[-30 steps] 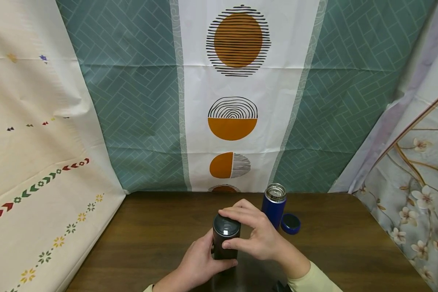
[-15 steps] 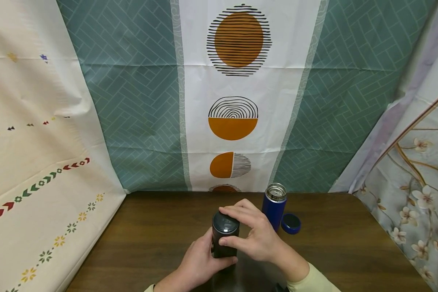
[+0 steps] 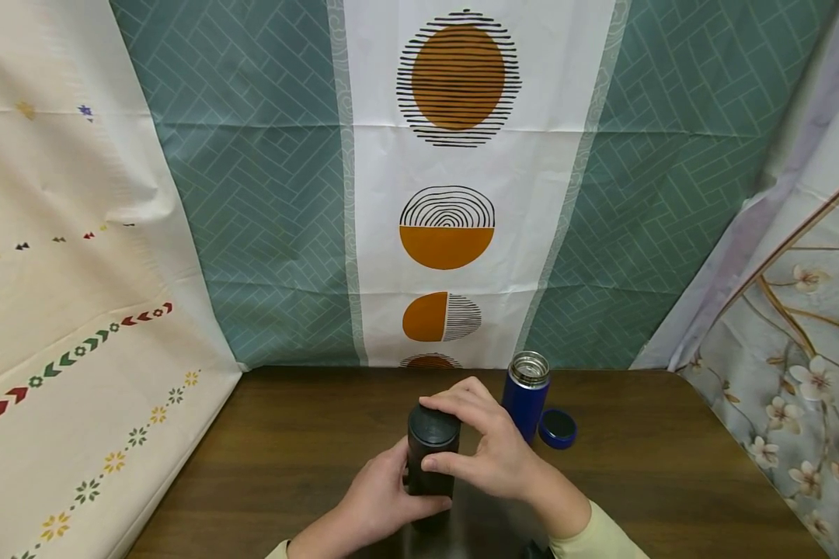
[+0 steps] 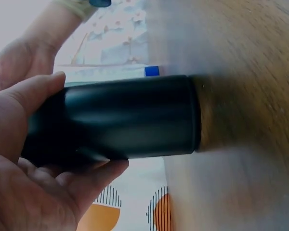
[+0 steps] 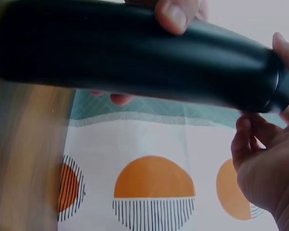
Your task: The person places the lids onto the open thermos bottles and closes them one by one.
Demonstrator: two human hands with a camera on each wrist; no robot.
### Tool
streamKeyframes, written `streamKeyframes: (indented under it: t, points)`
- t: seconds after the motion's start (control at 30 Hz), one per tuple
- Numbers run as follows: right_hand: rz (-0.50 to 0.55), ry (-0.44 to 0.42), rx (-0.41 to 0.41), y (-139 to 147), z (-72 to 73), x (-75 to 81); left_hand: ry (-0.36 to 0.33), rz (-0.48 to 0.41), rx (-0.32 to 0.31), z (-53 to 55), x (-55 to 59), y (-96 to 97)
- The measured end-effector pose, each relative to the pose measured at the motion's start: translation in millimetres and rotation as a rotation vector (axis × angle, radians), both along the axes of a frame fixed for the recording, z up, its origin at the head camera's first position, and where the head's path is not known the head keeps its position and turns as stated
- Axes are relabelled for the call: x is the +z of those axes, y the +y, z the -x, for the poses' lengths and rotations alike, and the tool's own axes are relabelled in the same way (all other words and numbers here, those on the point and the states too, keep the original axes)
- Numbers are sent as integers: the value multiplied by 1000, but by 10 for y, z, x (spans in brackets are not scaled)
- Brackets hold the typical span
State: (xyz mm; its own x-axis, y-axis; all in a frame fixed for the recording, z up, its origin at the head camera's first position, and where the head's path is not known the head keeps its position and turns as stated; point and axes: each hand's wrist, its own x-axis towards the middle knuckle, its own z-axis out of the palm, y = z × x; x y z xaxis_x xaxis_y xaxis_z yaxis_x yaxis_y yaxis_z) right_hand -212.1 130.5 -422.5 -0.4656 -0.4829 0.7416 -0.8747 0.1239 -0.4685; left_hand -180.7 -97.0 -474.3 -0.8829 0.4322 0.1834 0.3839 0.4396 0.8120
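Black bottle roughly upright at wooden table, base contact unclear. Left hand grips it; right hand pinches lid. Possible fault: slack left-hand hold could let bottle turn with lid, or tip.

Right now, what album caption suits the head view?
Left hand around a black bottle, right hand on its lid, an open blue bottle behind.

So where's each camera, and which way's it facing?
Head: worn there, looking forward and down at the black bottle; left hand, right hand, sleeves show.
Left wrist: worn there, facing the bottle's side; both hands show partly.
Right wrist: worn there, facing the bottle's side; both hands show partly.
Both wrist views share bottle and orange-patterned cloth.
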Motion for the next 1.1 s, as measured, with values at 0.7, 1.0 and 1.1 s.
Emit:
streamKeyframes:
  t: [0.7,1.0,1.1]
  points:
    - [-90,-85,452,152,161,12,-109,-52,-245,29,-11,-100]
    - [-59,-81,437,136,156,-4,-124,-64,-271,52,-43,-106]
    - [-49,-76,427,126,157,-9,-100,-62,-256,50,-48,-103]
